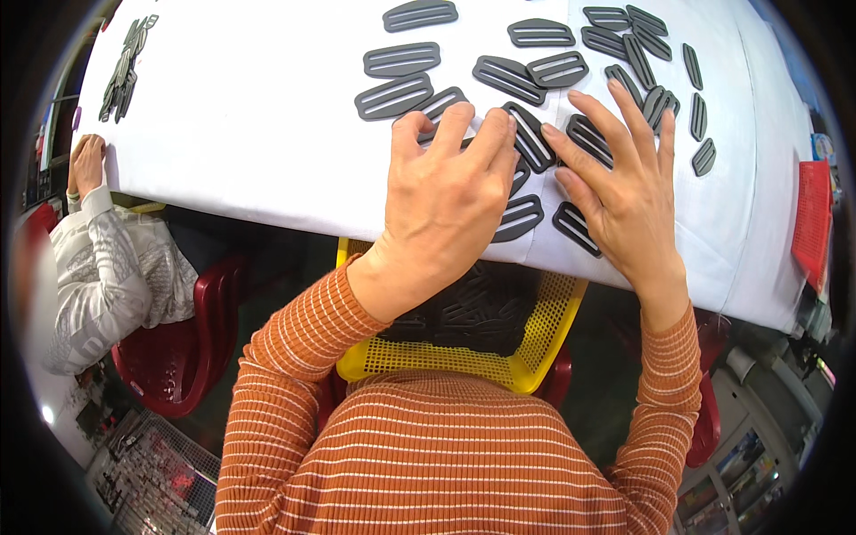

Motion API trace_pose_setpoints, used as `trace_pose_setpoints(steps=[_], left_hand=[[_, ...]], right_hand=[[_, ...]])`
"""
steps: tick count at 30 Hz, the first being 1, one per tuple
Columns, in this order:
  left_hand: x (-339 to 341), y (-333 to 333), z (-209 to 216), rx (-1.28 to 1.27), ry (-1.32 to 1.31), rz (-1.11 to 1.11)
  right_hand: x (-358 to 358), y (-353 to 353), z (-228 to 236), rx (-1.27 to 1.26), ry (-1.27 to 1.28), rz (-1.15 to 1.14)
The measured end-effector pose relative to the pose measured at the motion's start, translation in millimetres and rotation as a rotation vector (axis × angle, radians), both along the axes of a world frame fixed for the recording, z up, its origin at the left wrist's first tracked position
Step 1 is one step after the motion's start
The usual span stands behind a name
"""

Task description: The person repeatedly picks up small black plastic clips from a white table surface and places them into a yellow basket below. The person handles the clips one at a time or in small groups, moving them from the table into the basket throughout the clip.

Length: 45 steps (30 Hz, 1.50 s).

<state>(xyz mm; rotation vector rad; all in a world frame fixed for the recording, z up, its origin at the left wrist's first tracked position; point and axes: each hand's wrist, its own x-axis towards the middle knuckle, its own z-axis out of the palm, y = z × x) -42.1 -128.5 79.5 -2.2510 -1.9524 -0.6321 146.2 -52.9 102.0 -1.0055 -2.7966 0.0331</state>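
Dark grey and black plastic strap slider buckles, each with slots, lie scattered on the white-covered table. My left hand (450, 192) is over several of them with its fingers curled; its fingertips and whatever they hold are hidden. Just right of its fingertips lies a black slider buckle (532, 138), and another slider buckle (519, 219) shows below it by the table edge. My right hand (629, 187) has its fingers spread over the buckles, the index fingertip beside that first one. Beneath its palm side is a further slider buckle (573, 225).
A yellow plastic basket (548, 334) holding many dark pieces sits between me and the table edge. Far left, a person's hand (89, 165) rests at the table near a row of buckles (120, 85). A red basket (811, 218) stands at the right edge.
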Motion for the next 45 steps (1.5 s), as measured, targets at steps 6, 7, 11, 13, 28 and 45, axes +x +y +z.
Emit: trace_pose_setpoints(steps=[6,7,11,13,28,45], left_hand=[[-2,0,0,0.02,0.007,-0.027],[-2,-1,2,0.014,0.019,-0.033],[0,-5,0,0.033,0.03,-0.022],[0,-6,-3,0.038,0.02,-0.028],[-3,-2,2,-0.019,0.026,-0.042],[-84,-32,-16,0.143,-0.39,0.154]], right_hand=[[-17,-5,-7,0.016,0.003,-0.008],[-16,-7,-6,0.021,0.004,-0.022],[-4,-21,-2,0.022,-0.022,-0.052],[0,-23,-2,0.03,-0.033,-0.049],[-28,-4,-10,0.023,0.076,-0.059],[60,-44,-18,-0.156,0.312,-0.329]])
